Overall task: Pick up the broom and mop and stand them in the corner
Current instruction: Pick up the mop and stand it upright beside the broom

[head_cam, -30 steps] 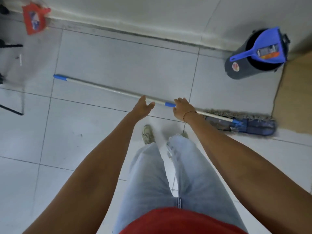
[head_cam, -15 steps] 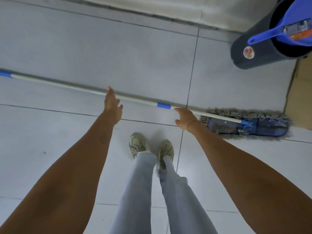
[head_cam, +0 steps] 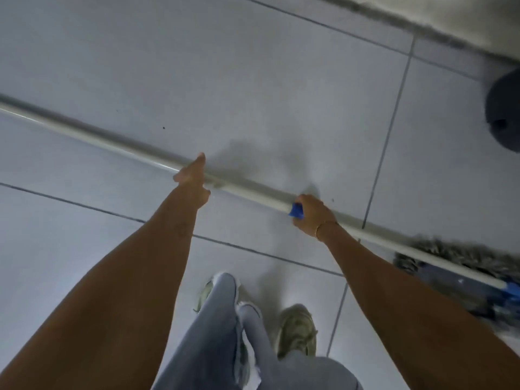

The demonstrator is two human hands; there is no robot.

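The mop (head_cam: 112,142) lies flat across the tiled floor (head_cam: 253,66), pole running left to right. The left hand (head_cam: 194,178) sits over the pole with fingers stretched out, not wrapped. The right hand (head_cam: 311,213) is curled around the blue band (head_cam: 296,211). Fringed mop head (head_cam: 461,257) at far right, near a dark bucket (head_cam: 503,108).

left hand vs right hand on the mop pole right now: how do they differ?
The right hand is curled over the mop pole at its blue band; the left hand lies flatter, fingers extended across bare white pole. The right hand sits nearer the mop head, the left farther up. Only the right wrist wears a bracelet. Both touch the same pole.
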